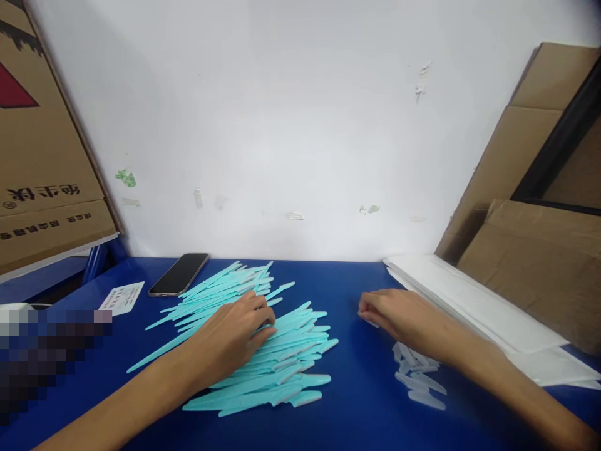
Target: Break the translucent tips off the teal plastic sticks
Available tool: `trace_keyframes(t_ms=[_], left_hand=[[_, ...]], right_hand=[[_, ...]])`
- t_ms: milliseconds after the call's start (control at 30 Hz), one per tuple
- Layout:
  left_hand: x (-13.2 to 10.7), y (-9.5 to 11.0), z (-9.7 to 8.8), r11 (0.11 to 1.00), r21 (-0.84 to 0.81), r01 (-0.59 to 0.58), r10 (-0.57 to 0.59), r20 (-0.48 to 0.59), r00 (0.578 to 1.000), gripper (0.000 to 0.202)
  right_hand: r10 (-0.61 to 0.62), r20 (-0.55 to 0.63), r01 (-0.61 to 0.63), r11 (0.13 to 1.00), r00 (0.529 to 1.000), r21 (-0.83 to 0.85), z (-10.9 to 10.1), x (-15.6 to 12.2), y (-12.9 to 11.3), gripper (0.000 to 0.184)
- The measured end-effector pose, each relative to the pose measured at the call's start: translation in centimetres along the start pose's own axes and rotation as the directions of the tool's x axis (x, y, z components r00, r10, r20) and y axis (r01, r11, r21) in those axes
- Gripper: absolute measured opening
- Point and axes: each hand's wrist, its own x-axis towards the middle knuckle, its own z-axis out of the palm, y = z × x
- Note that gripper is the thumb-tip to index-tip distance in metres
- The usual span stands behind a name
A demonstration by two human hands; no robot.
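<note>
The left hand [235, 335] lies loosely spread, grasping nothing, on a heap of slim, tapered turquoise plastic sticks [286, 366]. The right hand [404, 319] pinches a thin pale sliver [369, 322] at its fingertips. Translucent blade-shaped sleeves [419, 379] lie under its wrist.

The left grip [235, 335] lies palm down, its fingers loosely spread and slightly curled, knuckles raised. The bare left forearm [141, 401] runs in from the lower left. The right grip [399, 316] is also palm down, with fingertips [364, 312] drawn together, pointing left. The bare right forearm [507, 382] enters from the lower right corner.
</note>
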Motion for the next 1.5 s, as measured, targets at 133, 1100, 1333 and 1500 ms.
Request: trace_keyframes(t_ms=[133,1100,1333,1500], left_hand=[[0.1,-0.1,0.0,0.998,-0.058,0.027,-0.028,-0.007,1.0,0.02],[0.0,0.7,-0.2,0.998,-0.002,0.068,-0.068,-0.015,0.998,0.018],[-0.1,1.2,-0.3,0.999,-0.044,0.005,-0.006,-0.037,0.999,0.017],[-0.3,1.8,-0.5,0.997,-0.065,-0.038,0.035,-0.038,0.999,0.013]], right_hand=[[-0.042,-0.049,0.042,0.999,0.998,0.0,0.3,-0.1,-0.5,0.02],[-0.22,-0.374,0.276,0.955,0.901,0.104,1.9,0.2,-2.2,0.027],[-0.266,-0.481,0.377,0.914,0.835,0.148,2.1,0.1,-2.8,0.019],[-0.298,-0.53,0.419,0.9,0.794,0.122,2.6,0.1,-3.1,0.018]])
